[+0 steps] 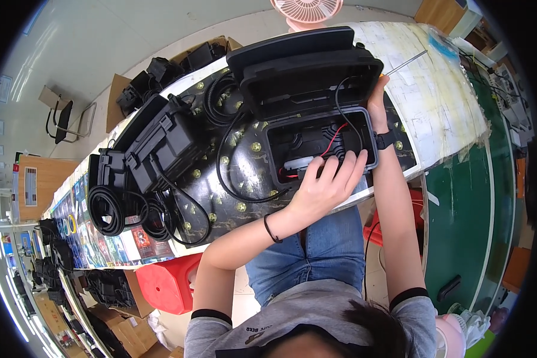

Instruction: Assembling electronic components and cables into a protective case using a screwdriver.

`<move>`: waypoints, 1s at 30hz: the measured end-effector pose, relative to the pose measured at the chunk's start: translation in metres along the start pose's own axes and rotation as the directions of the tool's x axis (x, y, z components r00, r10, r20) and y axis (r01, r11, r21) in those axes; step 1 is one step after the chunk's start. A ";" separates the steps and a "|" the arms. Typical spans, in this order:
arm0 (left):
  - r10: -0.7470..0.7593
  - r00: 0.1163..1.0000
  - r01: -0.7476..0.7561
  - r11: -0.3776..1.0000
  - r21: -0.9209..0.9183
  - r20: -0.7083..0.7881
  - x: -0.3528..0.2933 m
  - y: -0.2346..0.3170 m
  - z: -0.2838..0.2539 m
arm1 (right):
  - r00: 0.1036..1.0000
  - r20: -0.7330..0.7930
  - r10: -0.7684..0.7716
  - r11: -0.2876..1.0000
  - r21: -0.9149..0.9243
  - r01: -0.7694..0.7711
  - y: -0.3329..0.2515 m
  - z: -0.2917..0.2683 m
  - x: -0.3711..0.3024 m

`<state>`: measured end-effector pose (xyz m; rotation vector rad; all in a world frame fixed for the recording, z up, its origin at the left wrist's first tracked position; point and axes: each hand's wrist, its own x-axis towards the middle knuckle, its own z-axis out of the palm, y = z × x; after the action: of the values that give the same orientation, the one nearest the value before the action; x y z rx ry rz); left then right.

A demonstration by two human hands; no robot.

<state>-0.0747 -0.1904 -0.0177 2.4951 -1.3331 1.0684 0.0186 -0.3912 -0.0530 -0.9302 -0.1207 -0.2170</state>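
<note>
A black plastic case [269,156] lies open in front of me, its lid [316,71] tipped back. Inside are black ribbed parts, a red wire [334,140], a black wire and a grey bar-shaped piece [298,163]. My left hand [325,184] reaches over the case's front rim, fingers apart and bent into it beside the grey piece. Whether the fingertips touch that piece is hard to see. At the right side of the case, my right hand [376,102] is closed on a screwdriver [407,63]. Its metal shaft points away to the far right; most of the handle is hidden.
Left of the case stand more black cases [167,143] with coiled black corrugated hoses [106,210]. A cardboard box [118,98] of black units is behind the table. A pink fan [307,11] stands beyond the far edge. Red stools [166,285] are below the near edge.
</note>
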 end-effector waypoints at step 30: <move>-0.423 0.792 0.010 0.730 -0.684 -0.440 -0.027 -0.103 0.027 | 0.946 -0.323 -0.029 1.000 -0.010 0.027 -0.010 0.002 0.001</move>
<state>0.0086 -0.1210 -0.0325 1.5741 -0.9415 0.9535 0.0172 -0.3960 -0.0438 -0.8871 0.1704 -0.3933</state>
